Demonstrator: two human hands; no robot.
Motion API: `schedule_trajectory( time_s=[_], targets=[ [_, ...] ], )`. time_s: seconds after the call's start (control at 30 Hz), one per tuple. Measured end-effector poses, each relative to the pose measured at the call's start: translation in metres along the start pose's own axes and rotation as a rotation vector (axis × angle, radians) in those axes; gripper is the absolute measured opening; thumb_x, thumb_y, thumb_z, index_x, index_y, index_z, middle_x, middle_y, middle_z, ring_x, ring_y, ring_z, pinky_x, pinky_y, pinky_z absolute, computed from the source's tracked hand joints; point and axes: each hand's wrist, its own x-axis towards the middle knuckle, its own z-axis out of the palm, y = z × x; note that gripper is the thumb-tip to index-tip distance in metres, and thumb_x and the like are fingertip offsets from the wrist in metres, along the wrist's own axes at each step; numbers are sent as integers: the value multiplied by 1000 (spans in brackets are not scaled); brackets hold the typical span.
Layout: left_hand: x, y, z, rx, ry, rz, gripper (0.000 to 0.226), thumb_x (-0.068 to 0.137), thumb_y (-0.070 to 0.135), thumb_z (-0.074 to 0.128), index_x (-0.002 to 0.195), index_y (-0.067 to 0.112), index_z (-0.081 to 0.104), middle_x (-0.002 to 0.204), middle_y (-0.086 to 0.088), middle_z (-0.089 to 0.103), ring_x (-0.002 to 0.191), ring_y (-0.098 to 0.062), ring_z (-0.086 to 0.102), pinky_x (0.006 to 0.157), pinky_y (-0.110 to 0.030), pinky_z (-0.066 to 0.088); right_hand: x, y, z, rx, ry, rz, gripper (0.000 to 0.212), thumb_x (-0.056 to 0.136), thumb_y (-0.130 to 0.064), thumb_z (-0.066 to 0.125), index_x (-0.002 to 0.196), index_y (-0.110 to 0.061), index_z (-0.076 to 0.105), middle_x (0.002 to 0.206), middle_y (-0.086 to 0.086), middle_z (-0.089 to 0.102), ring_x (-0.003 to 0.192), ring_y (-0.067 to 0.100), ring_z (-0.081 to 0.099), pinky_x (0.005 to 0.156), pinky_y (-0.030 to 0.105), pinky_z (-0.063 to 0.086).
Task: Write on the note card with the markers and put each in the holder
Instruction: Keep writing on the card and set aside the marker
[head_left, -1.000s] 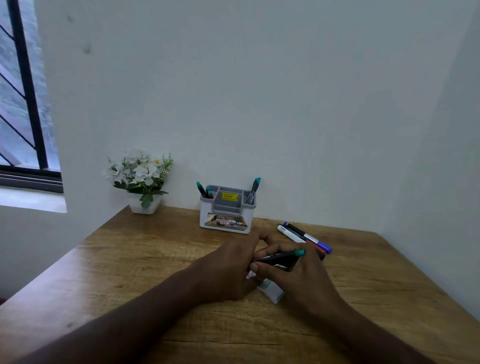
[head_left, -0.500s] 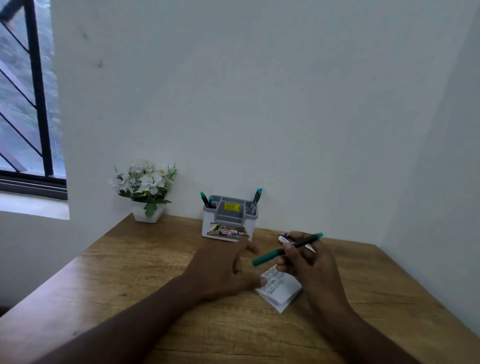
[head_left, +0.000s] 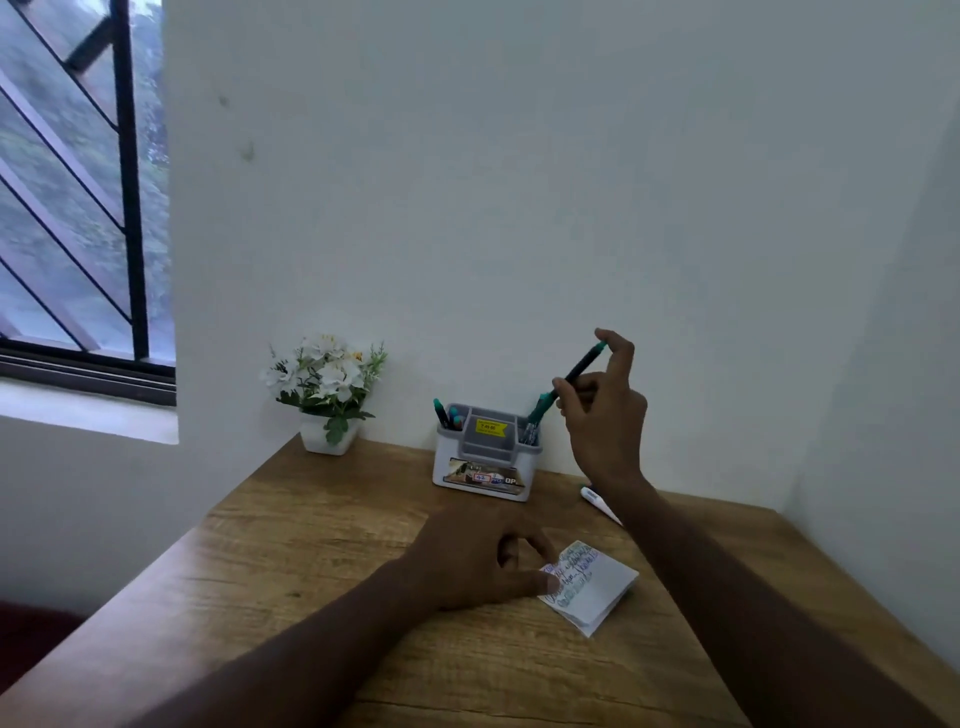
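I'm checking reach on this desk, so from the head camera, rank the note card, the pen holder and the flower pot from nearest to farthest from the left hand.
From the left hand:
1. Note card: touching the fingertips, just to the hand's right.
2. Pen holder: behind the hand, against the wall.
3. Flower pot: far back left, near the window corner.

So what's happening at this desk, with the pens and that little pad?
A person is tidying markers after writing. The right hand holds a black marker with teal ends, tilted, above the right side of the white and grey desk holder, where other markers already stand. The left hand rests on the wooden table, fingertips on the small white note pad, which bears coloured handwriting. One white marker lies on the table by the right forearm.
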Motion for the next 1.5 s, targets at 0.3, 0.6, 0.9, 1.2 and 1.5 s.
schedule_trajectory(
  time_s=[0.3,0.6,0.9,1.2,1.5],
  targets=[
    [3,-3,2,4,-7,15,56,77,88,57,118,52,68,86,16,71,79,-3,62,58,-15,39,-7,30,32,-116,-126,22,82,92,-10,80,161,-24,39,78,4,73,63,-3,60,68,2,45],
    [4,-2,1,16,-15,9,52,78,86,58,117,52,69,85,16,71,80,-5,63,60,-15,44,4,38,34,-315,-417,-56,62,90,-5,74,150,-12,57,123,19,77,108,33,74,100,33,54],
    [2,0,-1,-10,2,-5,40,80,78,66,112,53,71,79,16,70,80,-3,63,56,-12,35,-29,52,-32,-447,-274,-114,27,92,-11,76,119,-13,77,83,3,79,74,16,73,82,34,61],
    [1,5,0,25,32,47,22,91,62,67,108,50,72,73,13,66,78,-8,63,56,-14,38,-68,85,-104,-717,-465,97,16,90,-25,72,103,-20,81,94,6,74,88,22,69,73,30,47],
    [0,9,1,68,75,41,17,92,58,67,104,48,73,71,16,65,75,-3,63,59,-24,49,-74,79,-89,-760,-578,19,16,93,-19,62,102,-10,72,103,9,75,97,26,69,79,37,53]
  ],
)
